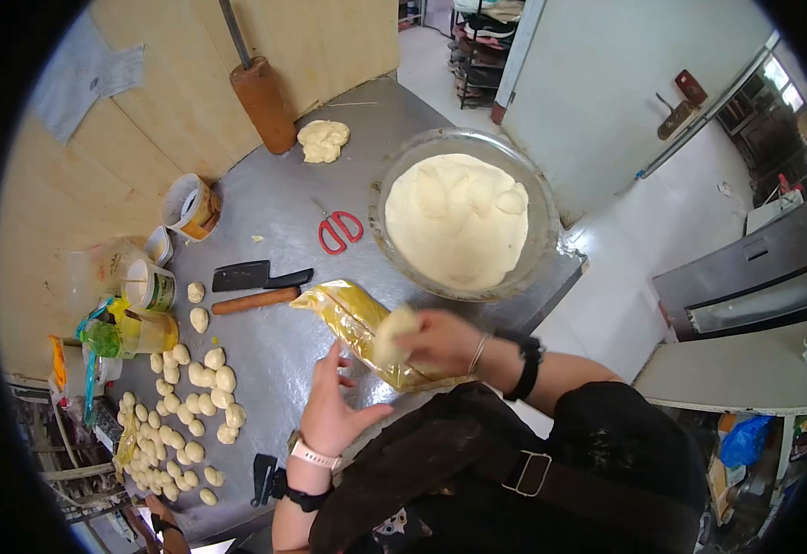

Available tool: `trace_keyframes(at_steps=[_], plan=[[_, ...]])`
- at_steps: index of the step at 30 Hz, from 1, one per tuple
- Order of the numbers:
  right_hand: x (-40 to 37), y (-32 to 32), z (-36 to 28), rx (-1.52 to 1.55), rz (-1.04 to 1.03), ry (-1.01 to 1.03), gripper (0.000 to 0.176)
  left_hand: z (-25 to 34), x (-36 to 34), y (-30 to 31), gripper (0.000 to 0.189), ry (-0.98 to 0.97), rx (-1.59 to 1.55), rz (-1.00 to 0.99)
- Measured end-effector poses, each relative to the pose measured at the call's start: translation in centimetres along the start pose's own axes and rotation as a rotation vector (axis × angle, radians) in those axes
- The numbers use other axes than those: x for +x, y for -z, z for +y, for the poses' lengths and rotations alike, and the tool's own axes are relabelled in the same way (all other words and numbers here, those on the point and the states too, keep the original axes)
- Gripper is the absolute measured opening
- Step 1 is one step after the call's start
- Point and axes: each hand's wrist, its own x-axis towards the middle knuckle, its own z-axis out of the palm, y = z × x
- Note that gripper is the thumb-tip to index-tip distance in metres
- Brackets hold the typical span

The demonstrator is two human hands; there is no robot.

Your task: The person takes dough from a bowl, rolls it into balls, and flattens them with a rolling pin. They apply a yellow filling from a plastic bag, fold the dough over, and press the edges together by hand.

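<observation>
My right hand (447, 342) is closed on a pale piece of dough (393, 334), slightly blurred, above a clear plastic bag (343, 309) with something yellow in it. Fingers spread, my left hand (331, 409) is at the near-left side of the bag and holds nothing. Beyond the bag stands a wide metal basin (388, 249) filled with pale yellow powder. Many small dough balls (223, 379) lie in a cluster to the left on the grey metal table (265, 337).
A black cleaver (242, 275), a wooden rolling pin (256, 300) and red-handled scissors (339, 231) lie on the table. Farther back are a dough lump (323, 140) and a large wooden roller (265, 103). Tubs (191, 208) line the left wall. Another person's hand (161, 510) shows at lower left.
</observation>
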Motion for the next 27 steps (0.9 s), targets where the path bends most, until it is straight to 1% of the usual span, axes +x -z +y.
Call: trace_keyframes(at_steps=[1,2,3,4,6,7,8,9,10,13,14,17,18,19,20,21,22,23,24,25,26,27], plan=[[0.4,2.3,-1.9,-0.137,0.066,0.182,0.022,-0.6,-0.7,0.4,0.077,-0.018,0.009,0.058],[-1.9,1.9,-6.7,-0.482,0.332,0.283,0.021,-1.7,-1.6,0.9,0.072,0.097,-0.056,0.053],[-1.2,5.3,-7.8,-0.395,0.433,0.563,0.021,-3.8,-2.5,1.1,0.062,0.154,-0.104,0.062],[-1.9,7.2,-10.4,-0.620,0.617,0.668,0.026,-5.9,-3.4,1.0,0.053,0.213,-0.153,0.070],[-4.2,9.3,-13.8,-1.569,0.724,1.164,0.035,-7.5,-5.1,1.0,0.041,0.280,-0.116,0.069],[-3.9,11.6,-14.1,-1.601,0.645,0.865,0.039,-8.1,-5.6,0.9,0.036,0.309,-0.099,0.070],[-2.6,14.9,-13.6,-1.610,0.564,0.568,0.043,-8.4,-6.1,0.7,0.033,0.308,-0.091,0.063],[-1.9,16.8,-13.1,-1.593,0.480,0.274,0.047,-8.7,-6.6,0.6,0.031,0.308,-0.082,0.054],[-1.8,17.0,-13.5,-1.712,0.691,0.499,0.045,-9.0,-6.7,0.4,0.028,0.306,-0.076,0.052],[0.6,16.5,-14.6,-1.803,0.789,-0.058,0.045,-10.2,-7.1,-0.1,0.026,0.343,-0.185,0.095],[1.7,17.5,-13.6,-1.838,0.752,-0.067,0.046,-10.2,-7.3,0.0,0.026,0.353,-0.176,0.096],[2.0,18.2,-14.7,-1.566,0.595,-0.011,0.048,-9.4,-7.9,0.9,0.026,0.376,-0.160,0.123],[2.0,18.4,-15.1,-1.522,0.819,0.106,0.049,-9.6,-8.6,1.1,0.026,0.388,-0.164,0.147],[1.6,17.6,-15.7,-1.466,1.015,0.291,0.045,-10.0,-9.6,1.4,0.026,0.409,-0.166,0.181],[1.9,19.6,-15.6,-1.495,0.924,0.624,0.037,-10.6,-10.5,1.2,0.026,0.417,-0.195,0.200],[1.4,19.3,-15.0,-1.755,0.784,0.671,0.041,-11.8,-11.2,0.8,0.025,0.439,-0.219,0.229],[0.4,17.0,-15.1,-1.756,0.524,0.401,0.042,-12.1,-12.1,1.2,0.025,0.462,-0.232,0.264],[0.7,16.9,-16.1,-1.689,0.274,-0.020,0.043,-12.1,-12.4,1.1,0.025,0.503,-0.224,0.230],[1.1,16.8,-16.1,-1.544,0.437,0.023,0.039,-12.8,-12.8,0.5,0.024,0.479,-0.207,0.232],[3.2,21.0,-16.0,-1.472,0.595,0.166,0.036,-11.1,-12.4,0.5,0.024,0.449,-0.168,0.245],[3.7,21.9,-15.9,-1.634,0.846,0.294,0.032,-11.4,-12.3,0.0,0.023,0.433,-0.122,0.239],[3.6,22.2,-15.0,-1.820,0.758,0.255,0.039,-11.3,-12.2,-0.1,0.024,0.491,-0.111,0.172]])
